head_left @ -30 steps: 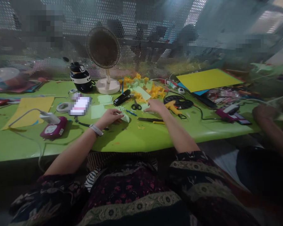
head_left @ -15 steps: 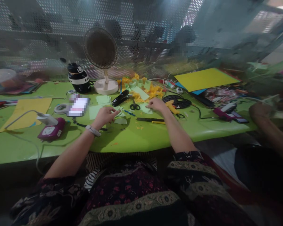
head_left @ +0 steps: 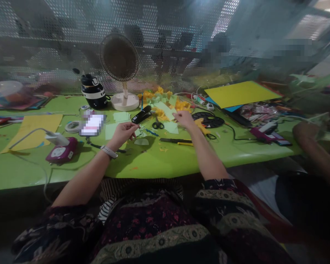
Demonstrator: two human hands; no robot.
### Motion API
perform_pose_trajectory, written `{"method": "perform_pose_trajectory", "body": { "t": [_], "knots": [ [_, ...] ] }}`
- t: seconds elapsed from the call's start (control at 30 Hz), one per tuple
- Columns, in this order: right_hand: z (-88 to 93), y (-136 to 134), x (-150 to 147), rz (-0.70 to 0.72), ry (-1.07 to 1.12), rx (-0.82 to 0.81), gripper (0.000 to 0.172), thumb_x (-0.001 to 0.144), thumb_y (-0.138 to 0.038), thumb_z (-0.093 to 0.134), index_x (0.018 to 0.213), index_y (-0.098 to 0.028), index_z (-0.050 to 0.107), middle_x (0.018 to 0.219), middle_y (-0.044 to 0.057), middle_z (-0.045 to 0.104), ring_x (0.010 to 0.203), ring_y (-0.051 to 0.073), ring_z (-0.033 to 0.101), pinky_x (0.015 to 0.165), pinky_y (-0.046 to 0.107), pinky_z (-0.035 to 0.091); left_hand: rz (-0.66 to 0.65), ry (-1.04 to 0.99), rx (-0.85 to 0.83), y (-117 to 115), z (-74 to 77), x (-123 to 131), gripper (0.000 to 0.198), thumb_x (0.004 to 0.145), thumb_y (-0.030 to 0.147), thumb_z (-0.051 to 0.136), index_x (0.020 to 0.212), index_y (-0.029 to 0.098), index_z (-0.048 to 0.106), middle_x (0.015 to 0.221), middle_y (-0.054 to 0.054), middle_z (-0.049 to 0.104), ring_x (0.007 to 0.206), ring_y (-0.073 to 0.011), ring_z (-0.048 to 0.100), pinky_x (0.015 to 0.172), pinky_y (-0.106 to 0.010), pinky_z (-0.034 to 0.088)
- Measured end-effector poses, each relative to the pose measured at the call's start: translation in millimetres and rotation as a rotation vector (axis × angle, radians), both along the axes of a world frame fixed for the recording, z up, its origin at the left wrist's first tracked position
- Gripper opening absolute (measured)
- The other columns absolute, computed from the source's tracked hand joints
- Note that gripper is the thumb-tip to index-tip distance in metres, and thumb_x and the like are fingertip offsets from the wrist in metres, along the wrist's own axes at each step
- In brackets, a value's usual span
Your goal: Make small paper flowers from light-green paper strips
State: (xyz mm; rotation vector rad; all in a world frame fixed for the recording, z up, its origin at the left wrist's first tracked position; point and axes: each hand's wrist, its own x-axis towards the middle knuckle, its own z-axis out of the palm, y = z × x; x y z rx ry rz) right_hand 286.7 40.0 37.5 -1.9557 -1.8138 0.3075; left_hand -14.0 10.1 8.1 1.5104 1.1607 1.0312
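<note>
My left hand (head_left: 123, 135) has its fingers pinched together just above pale green paper scraps (head_left: 142, 130); what lies between the fingertips is too small to make out. Below it rests a pale green half-round paper piece (head_left: 141, 142). At the lower edge of the paper heap, my right hand (head_left: 184, 118) pinches at the end of a light green paper strip (head_left: 166, 110). Between the hands lie black-handled scissors (head_left: 157, 125) and a dark blue twisted piece (head_left: 151, 132). A black stapler (head_left: 141, 115) stands behind my left fingertips. Another green paper (head_left: 171, 127) lies below my right hand.
A fan (head_left: 124, 102) and a black bottle (head_left: 94, 93) stand at the back. A yellow glue gun (head_left: 202, 126) lies by my right forearm, and a cutter (head_left: 176, 141) lies in front. A purple power adapter (head_left: 62, 151) is at left. Another person's arm (head_left: 308, 137) rests at right.
My right hand has moved up from the lower green paper to the end of the green strip. My left fingers, apart before, have closed into a pinch.
</note>
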Motion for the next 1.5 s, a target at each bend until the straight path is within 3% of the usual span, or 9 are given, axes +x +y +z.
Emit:
{"method": "perform_pose_trajectory", "body": {
  "t": [0.1,0.2,0.33,0.47,0.67,0.87,1.13,1.23,1.5],
  "knots": [
    [-1.2,-9.4,-26.3,0.123,0.554,-0.038,0.015,0.096,-0.029,0.061,0.102,-0.015,0.061,0.082,0.006,0.072,0.066,0.012,0.066,0.057,0.02,0.046,-0.05,-0.167,-0.118,-0.3,0.8,2.4,0.037,0.074,0.044,0.082,0.089,0.012,0.072,0.066,-0.003,0.071,0.052,-0.0093,0.064,0.049,-0.017,0.046],
    [-10.9,-21.5,-63.7,0.298,0.894,-0.13,0.031,0.09,-0.027,0.071,0.117,-0.017,0.06,0.078,0.004,0.073,0.06,0.013,0.068,0.052,0.021,0.05,-0.114,-0.356,-0.216,-0.6,-1.5,6.2,0.044,0.07,0.047,0.085,0.096,0.013,0.072,0.085,-0.008,0.076,0.075,-0.0145,0.073,0.067,-0.022,0.057],
    [-24.2,-34.3,-102.8,0.434,0.956,-0.173,0.054,0.09,-0.026,0.069,0.14,-0.019,0.05,0.074,0.001,0.073,0.061,0.017,0.07,0.053,0.027,0.055,-0.139,-0.484,-0.241,2.2,-7.3,7.4,0.036,0.065,0.038,0.09,0.082,0.013,0.07,0.075,0.0,0.07,0.072,-0.0104,0.068,0.085,-0.029,0.059],
    [-23.7,-40.5,-103.8,0.533,0.849,-0.108,0.063,0.094,-0.029,0.058,0.153,-0.02,0.04,0.083,0.004,0.075,0.066,0.018,0.071,0.066,0.033,0.059,-0.079,-0.506,-0.278,8.1,-10.4,1.4,0.031,0.064,0.029,0.092,0.07,0.014,0.065,0.063,0.004,0.062,0.064,-0.0072,0.061,0.085,-0.029,0.059],
    [-22.1,-40.7,-83.3,0.66,0.506,0.141,0.052,0.084,-0.022,0.064,0.136,-0.026,0.063,0.112,0.006,0.069,0.076,0.014,0.061,0.074,0.032,0.054,-0.121,-0.543,-0.366,12.2,-14.5,-3.6,0.02,0.074,0.019,0.085,0.075,0.013,0.066,0.074,0.0,0.067,0.064,-0.0066,0.062,0.081,-0.027,0.06],
    [-37.2,-31.0,-91.6,0.633,0.549,0.304,0.012,0.081,-0.035,0.077,0.089,-0.026,0.079,0.106,0.005,0.066,0.102,0.02,0.062,0.093,0.037,0.05,-0.149,-0.528,-0.343,7.3,-13.2,1.1,0.018,0.077,0.013,0.081,0.071,0.012,0.064,0.076,-0.003,0.071,0.077,-0.0109,0.072,0.083,-0.025,0.057],
    [-43.2,-29.5,-97.0,0.497,0.752,0.198,0.049,0.076,-0.066,0.072,0.085,-0.018,0.067,0.079,0.002,0.067,0.069,0.015,0.058,0.067,0.03,0.05,-0.147,-0.577,-0.344,0.0,-6.1,8.9,0.017,0.082,0.026,0.078,0.089,0.013,0.07,0.086,-0.009,0.078,0.086,-0.0196,0.077,0.084,-0.031,0.058],
    [-41.0,-32.4,-98.6,0.471,0.741,0.209,0.052,0.073,-0.069,0.072,0.082,-0.018,0.064,0.077,0.002,0.066,0.068,0.015,0.058,0.067,0.03,0.05,-0.163,-0.564,-0.32,-1.4,-6.0,9.7,0.033,0.079,0.041,0.081,0.089,0.012,0.07,0.087,-0.01,0.078,0.094,-0.0239,0.076,0.085,-0.032,0.059],
    [-45.6,-32.5,-101.1,0.481,0.797,0.199,0.049,0.072,-0.066,0.074,0.082,-0.019,0.062,0.08,0.002,0.067,0.073,0.017,0.063,0.075,0.034,0.055,-0.22,-0.478,-0.204,-3.6,-9.5,8.1,0.047,0.054,0.039,0.096,0.086,0.011,0.075,0.089,-0.008,0.078,0.089,-0.0191,0.075,0.091,-0.034,0.057]
  ]
}}
